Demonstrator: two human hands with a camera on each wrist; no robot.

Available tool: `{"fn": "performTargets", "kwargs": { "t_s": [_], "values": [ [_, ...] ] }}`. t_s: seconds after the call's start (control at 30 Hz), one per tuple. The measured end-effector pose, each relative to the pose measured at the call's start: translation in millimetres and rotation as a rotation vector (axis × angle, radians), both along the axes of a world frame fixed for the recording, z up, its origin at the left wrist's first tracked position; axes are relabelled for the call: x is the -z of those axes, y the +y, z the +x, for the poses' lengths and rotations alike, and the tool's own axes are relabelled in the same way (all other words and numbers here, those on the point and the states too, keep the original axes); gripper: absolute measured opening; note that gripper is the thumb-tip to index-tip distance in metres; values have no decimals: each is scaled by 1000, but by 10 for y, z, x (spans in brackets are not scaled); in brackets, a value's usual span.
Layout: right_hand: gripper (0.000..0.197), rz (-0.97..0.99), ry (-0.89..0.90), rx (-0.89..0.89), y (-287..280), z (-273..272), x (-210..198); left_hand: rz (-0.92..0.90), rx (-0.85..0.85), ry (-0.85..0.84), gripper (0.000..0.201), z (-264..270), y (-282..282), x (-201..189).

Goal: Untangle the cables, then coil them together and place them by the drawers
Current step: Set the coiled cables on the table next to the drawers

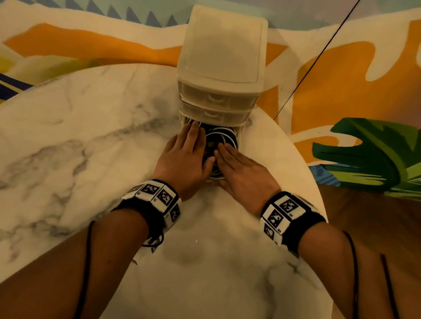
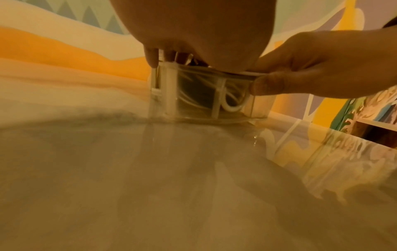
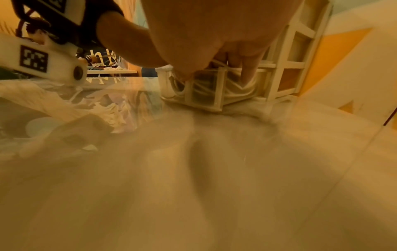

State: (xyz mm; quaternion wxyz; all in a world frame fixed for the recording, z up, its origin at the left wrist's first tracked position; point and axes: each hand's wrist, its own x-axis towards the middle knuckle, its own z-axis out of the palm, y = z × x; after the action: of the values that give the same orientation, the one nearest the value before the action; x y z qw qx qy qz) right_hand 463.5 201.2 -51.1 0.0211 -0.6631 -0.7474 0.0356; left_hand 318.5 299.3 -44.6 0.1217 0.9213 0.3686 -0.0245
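Your two hands lie flat, side by side, on a bundle of coiled black and white cables [image 1: 220, 138] sitting in the pulled-out bottom drawer [image 2: 206, 100] of a small cream drawer unit [image 1: 218, 76]. The unit stands at the far edge of a round marble table [image 1: 67, 134], directly ahead of you.

Your left hand [image 1: 183, 154] covers the left half of the drawer, fingers straight and together, tips almost touching the unit's front. Your right hand [image 1: 244, 171] covers the right half, fingers straight and angled inward toward the coil's centre; from the left wrist view its thumb [image 2: 272, 84] rests on the drawer's clear front wall.

The coil lies flat beneath both palms, equally close to each hand. The drawer's sliding line runs straight from you to the unit, so closing it would likely mean pushing directly forward.
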Motion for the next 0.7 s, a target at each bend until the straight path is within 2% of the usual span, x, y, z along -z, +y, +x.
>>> {"fn": "performTargets", "kwargs": {
  "t_s": [0.1, 0.2, 0.37, 0.5, 0.7],
  "values": [
    [61, -84, 34, 11, 10, 58, -40, -3, 51, 30, 71, -84, -41, 6],
    [60, -34, 41, 42, -19, 44, -36, 29, 52, -3, 69, -84, -2, -10],
    [60, 39, 49, 53, -45, -88, 31, 88, -51, -4, 60, -6, 40, -32],
    [58, 5, 88, 56, -53, -91, 63, 35, -122, -10, 55, 58, 39, -2],
    [56, -45, 119, 97, 41, -163, 79, -51, -110, -5, 53, 110, 223, -62]
  ]
}}
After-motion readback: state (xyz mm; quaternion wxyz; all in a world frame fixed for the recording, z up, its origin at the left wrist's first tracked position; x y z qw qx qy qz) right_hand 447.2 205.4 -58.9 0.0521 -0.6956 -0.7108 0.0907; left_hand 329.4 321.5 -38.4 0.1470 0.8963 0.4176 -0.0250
